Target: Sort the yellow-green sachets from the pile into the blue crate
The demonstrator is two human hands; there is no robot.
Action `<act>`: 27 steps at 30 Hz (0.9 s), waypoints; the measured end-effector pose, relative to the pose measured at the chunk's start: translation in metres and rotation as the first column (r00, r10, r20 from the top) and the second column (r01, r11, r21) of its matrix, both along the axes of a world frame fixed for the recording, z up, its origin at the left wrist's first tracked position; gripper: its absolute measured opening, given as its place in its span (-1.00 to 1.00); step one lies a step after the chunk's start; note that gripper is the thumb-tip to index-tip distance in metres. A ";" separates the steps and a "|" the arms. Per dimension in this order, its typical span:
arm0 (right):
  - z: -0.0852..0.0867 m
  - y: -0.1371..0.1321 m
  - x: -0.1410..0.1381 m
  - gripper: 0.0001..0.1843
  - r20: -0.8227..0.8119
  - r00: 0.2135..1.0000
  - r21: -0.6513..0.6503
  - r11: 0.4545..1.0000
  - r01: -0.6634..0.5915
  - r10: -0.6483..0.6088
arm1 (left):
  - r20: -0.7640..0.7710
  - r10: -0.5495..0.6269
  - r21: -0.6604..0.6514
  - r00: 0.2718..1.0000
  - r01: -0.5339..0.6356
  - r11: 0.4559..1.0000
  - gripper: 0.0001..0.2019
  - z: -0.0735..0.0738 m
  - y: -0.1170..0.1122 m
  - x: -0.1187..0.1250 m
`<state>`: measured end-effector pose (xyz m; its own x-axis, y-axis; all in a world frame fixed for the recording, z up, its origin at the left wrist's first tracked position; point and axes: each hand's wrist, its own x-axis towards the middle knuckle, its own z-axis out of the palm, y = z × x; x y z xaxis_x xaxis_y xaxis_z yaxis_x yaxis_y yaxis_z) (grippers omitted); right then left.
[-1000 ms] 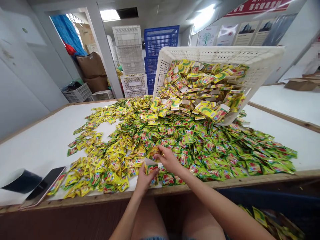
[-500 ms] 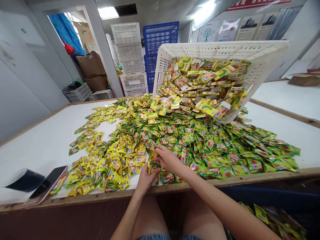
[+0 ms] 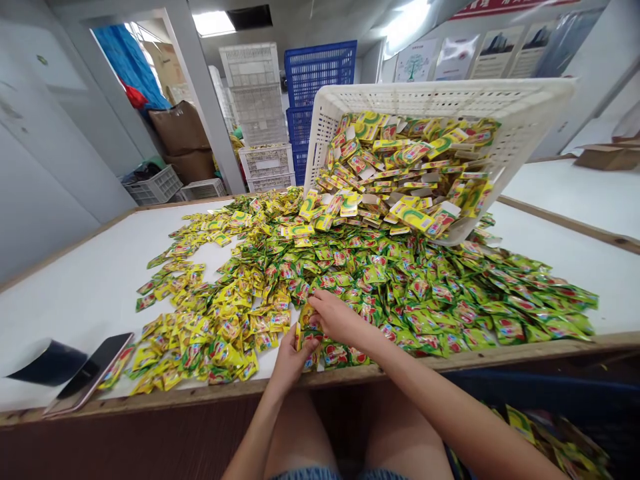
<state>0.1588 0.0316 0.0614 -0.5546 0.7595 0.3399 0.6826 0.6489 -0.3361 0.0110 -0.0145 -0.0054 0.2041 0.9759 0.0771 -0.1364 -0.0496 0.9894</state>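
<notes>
Pinched in the right hand (image 3: 334, 319) is a yellow sachet (image 3: 307, 316), the left hand (image 3: 291, 359) gripping a small box (image 3: 299, 336) beside it, lower centre; a white table (image 3: 95, 267) spans the frame; a tilted white crate (image 3: 525, 130), upper right; heaped sachets (image 3: 400, 287), middle; a phone (image 3: 93, 373), lower left.

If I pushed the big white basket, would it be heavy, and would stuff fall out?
The white basket probably feels heavy, since lots of little boxes lie in it. Some might slide out, because its open side tilts toward us. It's likely stiff: its walls hold their shape while tilted.
</notes>
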 end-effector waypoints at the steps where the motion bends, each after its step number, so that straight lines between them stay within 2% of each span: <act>1: -0.003 -0.001 -0.002 -0.87 -0.003 1.000 0.019 0.999 0.030 -0.030 | -0.015 0.000 0.009 1.000 0.000 1.000 -0.63 0.000 0.000 0.000; 4: -0.013 -0.003 -0.009 -0.83 -0.042 0.999 0.050 0.998 0.033 -0.031 | -0.068 0.031 0.049 0.997 -0.027 0.998 -0.61 -0.001 0.000 -0.002; 10: -0.019 -0.010 -0.005 -0.86 -0.219 0.975 -0.018 0.999 -0.043 0.038 | -0.124 0.081 0.075 0.989 -0.072 0.995 -0.58 0.000 0.001 -0.002; 13: -0.017 -0.014 -0.001 -0.94 -0.231 0.972 0.036 0.999 -0.029 0.036 | -0.164 0.078 0.089 0.983 -0.064 0.994 -0.63 -0.001 0.002 0.000; 17: -0.019 -0.020 -0.007 -0.82 -0.189 0.981 -0.013 0.999 -0.047 0.044 | -0.252 0.125 0.123 0.960 -0.096 0.988 -0.68 -0.004 0.002 0.000; 20: -0.023 -0.027 -0.012 -0.83 -0.249 0.968 -0.072 0.997 -0.035 0.016 | -0.207 0.177 0.119 0.962 -0.155 0.981 -0.69 -0.005 0.002 -0.001; 22: -0.027 -0.032 -0.011 -0.90 -0.371 0.927 -0.087 0.996 0.025 -0.056 | -0.133 0.203 0.082 0.970 -0.193 0.978 -0.65 -0.004 0.003 -0.002; 23: -0.029 -0.034 -0.010 -0.87 -0.431 0.898 -0.097 0.994 0.055 -0.092 | -0.089 0.208 0.057 0.974 -0.203 0.978 -0.63 -0.002 0.004 -0.003; 25: -0.034 -0.039 -0.007 -0.83 -0.498 0.856 -0.122 0.989 0.084 -0.135 | -0.014 0.188 0.012 0.982 -0.188 0.982 -0.58 0.000 0.005 -0.003; 27: -0.038 -0.041 -0.005 -0.86 -0.489 0.861 -0.138 0.987 0.083 -0.141 | 0.009 0.134 -0.005 0.991 -0.134 0.991 -0.59 0.002 0.006 -0.003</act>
<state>0.1539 -0.0091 0.0238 -0.2435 0.8544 0.4590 0.4726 0.5177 -0.7132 0.0085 -0.0081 -0.0030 0.0705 0.9947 0.0743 -0.1380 -0.0640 0.9884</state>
